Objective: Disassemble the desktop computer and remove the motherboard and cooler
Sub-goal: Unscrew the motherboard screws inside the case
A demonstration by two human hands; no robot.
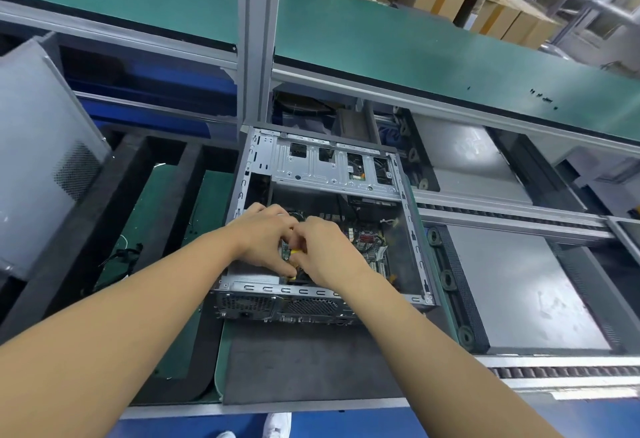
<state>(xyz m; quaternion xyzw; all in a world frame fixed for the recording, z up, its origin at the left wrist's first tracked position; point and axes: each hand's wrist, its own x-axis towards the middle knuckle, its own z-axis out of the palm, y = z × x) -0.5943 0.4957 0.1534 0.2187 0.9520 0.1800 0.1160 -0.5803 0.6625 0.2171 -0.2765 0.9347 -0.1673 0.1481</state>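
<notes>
An open desktop case (412, 240) lies on its side on a dark mat, rear panel toward me. Inside it the green motherboard (372, 241) shows at the right, with red and white connectors. My left hand (266, 236) and my right hand (325, 247) meet over the left part of the board, fingers curled around a small yellow-tipped connector (294, 252) with cables. The cooler is hidden under my hands. A silver drive cage (329, 167) spans the far end of the case.
The removed grey side panel (41, 160) leans at the left. Loose cables (128, 254) lie on the green mat beside black foam blocks (114, 202). A roller conveyor with grey pallets (519, 292) runs at the right. A green shelf (381, 42) overhangs behind an aluminium post.
</notes>
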